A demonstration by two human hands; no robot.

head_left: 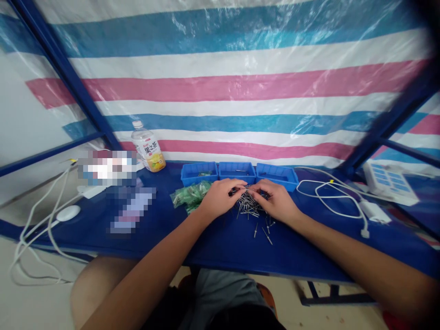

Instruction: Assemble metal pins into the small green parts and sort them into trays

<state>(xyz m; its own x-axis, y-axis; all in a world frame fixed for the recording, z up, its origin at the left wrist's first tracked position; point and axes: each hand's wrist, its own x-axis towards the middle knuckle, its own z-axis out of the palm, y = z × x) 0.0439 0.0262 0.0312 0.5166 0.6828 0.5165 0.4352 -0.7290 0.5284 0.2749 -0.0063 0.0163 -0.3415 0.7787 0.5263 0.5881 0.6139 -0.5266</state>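
— Striped sheeting (240, 87) in pink, blue and white hangs behind. What lies on the blue surface (220, 247)?
— Three blue bins (237, 172) in a row at the back, a bottle (148, 149) labelled "果之茶" to their left, green packets (190, 195), and a pile of metal pins (249, 210).
— And the hands?
— Left hand (218, 198) and right hand (278, 201) sit over the pile. Their fingertips are pinched on one thin pin (246, 189) held between them, just in front of the bins.
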